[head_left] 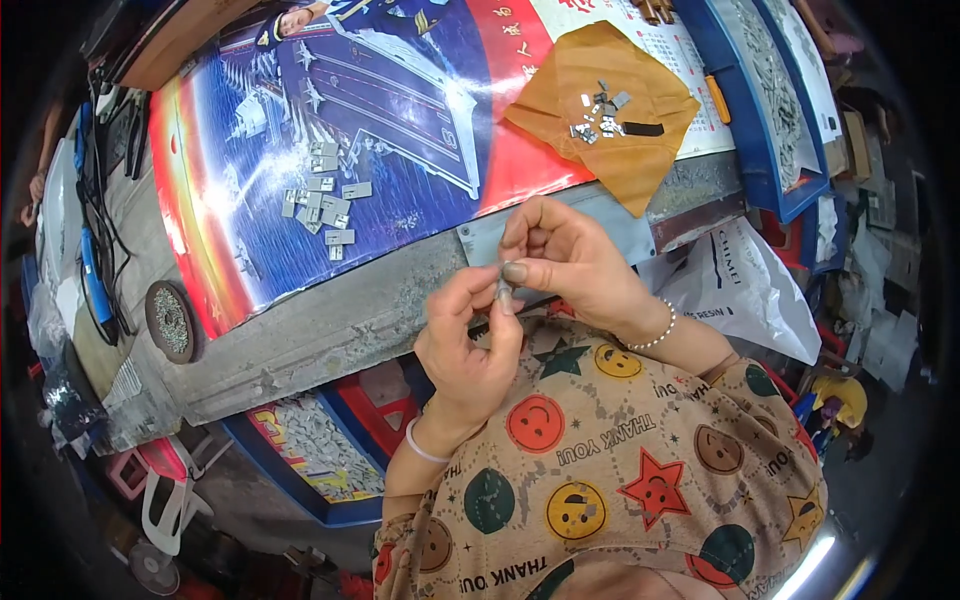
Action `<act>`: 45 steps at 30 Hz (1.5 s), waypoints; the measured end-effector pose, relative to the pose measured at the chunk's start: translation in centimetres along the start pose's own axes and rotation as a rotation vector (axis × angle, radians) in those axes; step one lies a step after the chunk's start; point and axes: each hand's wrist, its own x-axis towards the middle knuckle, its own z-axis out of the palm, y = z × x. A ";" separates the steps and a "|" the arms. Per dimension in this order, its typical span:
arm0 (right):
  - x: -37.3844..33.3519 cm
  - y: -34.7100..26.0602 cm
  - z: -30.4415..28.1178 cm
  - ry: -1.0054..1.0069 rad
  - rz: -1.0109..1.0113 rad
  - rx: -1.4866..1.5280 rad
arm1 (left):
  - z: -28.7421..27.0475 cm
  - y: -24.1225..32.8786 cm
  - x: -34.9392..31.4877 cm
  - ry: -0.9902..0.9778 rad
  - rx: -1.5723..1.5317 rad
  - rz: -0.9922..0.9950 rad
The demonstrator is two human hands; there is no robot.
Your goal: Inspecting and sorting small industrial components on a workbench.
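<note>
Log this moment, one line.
left hand: pinching small grey part; right hand: pinching it too; poster: flat metal pieces; brown sheet: tiny pieces

Tan shirt [590, 465], sleeves [400, 525] clear of the forearms. Print, from where I stand: smiling round faces [535, 422] in red, yellow, brown; dark green discs [488, 500]; red, green, yellow stars [655, 487]; dark lettering [606, 440]. Right hand [575, 265] bare, pearly bead bracelet [668, 328] at wrist; left hand [465, 345] bare, smooth pale bangle [420, 448].

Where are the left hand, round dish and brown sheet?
left hand [462, 335], head view: middle of the hand
round dish [178, 356], head view: lower rim
brown sheet [637, 172], head view: bare lower part
</note>
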 end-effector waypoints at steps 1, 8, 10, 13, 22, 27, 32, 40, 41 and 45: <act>0.2 0.1 -0.4 -0.040 0.035 0.061 | -0.1 0.0 0.0 0.001 -0.003 -0.001; -0.2 -0.2 -1.1 -0.150 0.165 0.169 | -0.8 1.5 0.5 -0.089 -0.289 -0.299; -0.3 -0.5 -1.0 -0.144 0.203 0.214 | -0.9 1.7 0.6 -0.082 -0.362 -0.385; -0.8 -0.7 -1.2 -0.124 0.251 0.249 | -1.0 1.9 0.7 -0.084 -0.399 -0.422; -1.2 -0.6 -1.2 -0.094 0.143 0.025 | -0.9 1.0 0.2 -0.165 -0.278 -0.342; -1.1 -0.5 -1.2 -0.097 0.107 -0.101 | -0.9 0.5 0.0 -0.189 -0.144 -0.274; -1.2 -0.4 -1.1 -0.050 0.199 -0.023 | -1.4 1.5 0.7 -0.169 -0.356 -0.465; -1.9 -1.1 -1.9 -0.158 0.128 -0.148 | -1.8 1.9 1.0 -0.181 -0.484 -0.579; -2.0 -0.9 -1.9 -0.159 0.097 -0.167 | -1.8 1.9 1.0 -0.199 -0.465 -0.564; -2.0 -0.8 -1.9 -0.145 0.105 -0.148 | -2.1 1.8 1.2 -0.238 -0.461 -0.570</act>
